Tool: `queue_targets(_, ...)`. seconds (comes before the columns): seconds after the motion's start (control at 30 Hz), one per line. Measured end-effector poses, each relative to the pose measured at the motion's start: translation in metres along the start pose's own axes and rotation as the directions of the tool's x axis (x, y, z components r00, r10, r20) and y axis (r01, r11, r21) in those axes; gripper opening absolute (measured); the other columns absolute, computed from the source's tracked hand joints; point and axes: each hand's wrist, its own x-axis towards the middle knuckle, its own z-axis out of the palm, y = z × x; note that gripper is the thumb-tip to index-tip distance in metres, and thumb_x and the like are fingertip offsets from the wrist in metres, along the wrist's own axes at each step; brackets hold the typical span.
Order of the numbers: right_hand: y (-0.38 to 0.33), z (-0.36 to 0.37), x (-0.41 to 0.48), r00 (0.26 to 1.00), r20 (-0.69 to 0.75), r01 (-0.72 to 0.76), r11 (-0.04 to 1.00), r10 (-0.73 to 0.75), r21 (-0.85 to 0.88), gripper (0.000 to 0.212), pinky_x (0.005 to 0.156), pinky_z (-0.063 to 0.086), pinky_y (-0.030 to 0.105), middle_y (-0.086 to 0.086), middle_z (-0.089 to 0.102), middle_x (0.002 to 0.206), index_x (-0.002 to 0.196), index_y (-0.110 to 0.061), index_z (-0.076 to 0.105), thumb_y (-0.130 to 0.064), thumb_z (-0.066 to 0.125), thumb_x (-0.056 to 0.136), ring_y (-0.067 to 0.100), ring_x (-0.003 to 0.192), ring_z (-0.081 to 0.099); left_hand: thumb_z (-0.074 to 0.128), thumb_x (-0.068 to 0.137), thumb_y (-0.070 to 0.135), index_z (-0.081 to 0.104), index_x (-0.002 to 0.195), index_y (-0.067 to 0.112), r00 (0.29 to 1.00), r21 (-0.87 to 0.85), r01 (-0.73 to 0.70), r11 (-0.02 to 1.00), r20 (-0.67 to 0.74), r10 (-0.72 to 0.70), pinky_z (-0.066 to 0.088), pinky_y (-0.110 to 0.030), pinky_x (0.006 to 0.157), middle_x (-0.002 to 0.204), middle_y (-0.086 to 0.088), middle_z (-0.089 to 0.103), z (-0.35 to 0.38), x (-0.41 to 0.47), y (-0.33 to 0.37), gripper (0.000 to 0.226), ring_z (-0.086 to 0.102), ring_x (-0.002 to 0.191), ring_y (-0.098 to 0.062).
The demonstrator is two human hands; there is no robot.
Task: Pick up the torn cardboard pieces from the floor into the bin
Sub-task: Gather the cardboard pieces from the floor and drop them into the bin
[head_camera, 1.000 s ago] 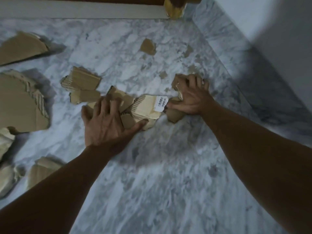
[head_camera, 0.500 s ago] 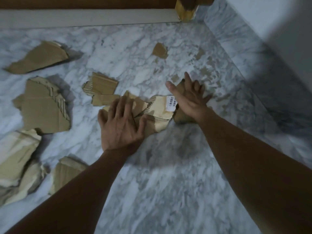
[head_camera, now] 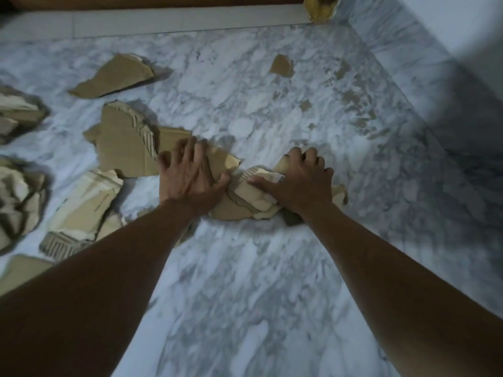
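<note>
I judge the job barely begun: no bin is in view, and cardboard lies all over the floor (head_camera: 245, 268). My left hand (head_camera: 187, 178) lies flat, fingers spread, pressing on scraps, grasping nothing; my right hand (head_camera: 299, 183) bears down with curled fingers on the pile (head_camera: 245, 202) between them, though I cannot tell if it grips. The pile sits mid-floor, its long axis running left to right. A big piece (head_camera: 122, 142), a far piece (head_camera: 114, 77) and a small chip (head_camera: 281, 65) toward the far edge remain.
</note>
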Motion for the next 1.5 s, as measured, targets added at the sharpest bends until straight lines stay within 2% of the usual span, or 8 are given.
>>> queue_targets(0.23,-0.002,-0.029,-0.037,0.987,0.157,-0.021,1.000,0.024,-0.022,0.107,0.084,0.043,0.051,0.015,0.065,0.108,0.121,-0.015,0.049,-0.102,0.019,0.066,0.036,0.097,0.062,0.035,0.074,0.077,0.049,0.138,0.014,0.996,0.065,0.084,0.994,-0.032,-0.082,0.036,-0.053,0.100,0.130,-0.015,0.053,-0.011,-0.030,-0.012,0.090,0.044,0.120,-0.037)
queue_targets(0.43,-0.048,-0.042,-0.072,0.912,0.409,-0.014,0.999,-0.006,0.046,0.134,0.104,0.029,0.066,0.015,0.031,0.153,0.157,-0.034,0.011,-0.109,0.030,0.047,0.041,0.135,0.033,0.040,0.065,0.096,0.046,0.135,0.027,0.999,0.134,-0.016,0.991,-0.033,0.020,0.008,-0.066,0.118,0.161,-0.009,0.022,-0.023,-0.039,-0.037,0.098,0.006,0.153,-0.035)
queue_targets(0.63,-0.069,-0.025,-0.104,0.950,0.164,0.269,0.963,-0.267,0.008,0.098,0.093,0.039,0.053,0.016,0.054,0.132,0.145,-0.026,0.050,-0.087,0.044,0.068,0.039,0.114,0.052,0.034,0.047,0.110,-0.010,0.155,0.052,0.938,0.062,0.311,0.948,0.140,-0.317,-0.008,-0.081,0.108,0.169,-0.008,-0.018,-0.043,-0.016,-0.086,0.130,-0.015,0.152,-0.047)
queue_targets(0.87,-0.068,-0.032,-0.113,0.921,0.218,0.337,0.941,-0.323,-0.030,0.123,0.110,0.012,0.074,0.016,0.049,0.147,0.149,-0.026,0.046,-0.105,0.034,0.057,0.041,0.143,0.034,0.051,0.052,0.101,0.025,0.149,0.046,0.907,0.084,0.373,0.924,0.177,-0.383,0.028,-0.068,0.104,0.150,-0.013,0.030,-0.058,-0.014,-0.114,0.115,0.031,0.132,-0.046)
queue_targets(1.07,-0.032,-0.056,-0.128,0.847,0.459,-0.300,0.954,0.269,-0.006,0.133,0.103,-0.001,0.085,0.017,-0.014,0.166,0.154,-0.045,-0.013,-0.109,0.032,0.046,0.048,0.149,-0.017,0.050,0.036,0.106,0.021,0.138,0.057,0.888,-0.039,0.370,0.928,0.308,-0.341,0.015,-0.077,0.109,0.163,-0.017,0.009,-0.047,-0.033,-0.123,0.117,0.007,0.147,-0.052)
queue_targets(1.2,-0.043,-0.046,-0.138,0.845,0.474,-0.304,0.951,0.247,0.046,0.135,0.108,-0.001,0.078,0.021,-0.007,0.166,0.153,-0.041,-0.023,-0.108,0.032,0.049,0.047,0.150,-0.012,0.068,0.056,0.088,0.031,0.142,0.028,0.910,-0.016,0.387,0.922,0.165,-0.380,0.034,-0.064,0.100,0.142,-0.021,0.037,-0.050,-0.048,-0.102,0.112,0.037,0.130,-0.046)
queue_targets(1.37,-0.079,-0.036,-0.130,0.954,0.297,0.035,0.998,-0.051,0.058,0.132,0.104,0.029,0.062,0.016,0.041,0.146,0.159,-0.023,0.019,-0.103,0.036,0.055,0.041,0.133,0.037,0.084,0.053,0.075,0.010,0.158,0.019,0.877,-0.244,0.475,0.846,0.215,-0.430,0.046,-0.055,0.092,0.142,-0.023,0.040,-0.049,-0.058,-0.102,0.140,0.049,0.126,-0.048)
queue_targets(1.5,-0.087,-0.049,-0.112,0.884,0.455,0.063,0.991,-0.112,0.121,0.130,0.100,0.034,0.052,0.012,0.047,0.138,0.155,-0.020,0.018,-0.099,0.049,0.056,0.036,0.124,0.046,0.081,0.060,0.074,0.032,0.143,0.011,0.846,-0.269,0.531,0.804,0.227,-0.483,0.044,-0.045,0.079,0.130,-0.017,0.060,-0.053,-0.067,-0.107,0.115,0.058,0.117,-0.040)
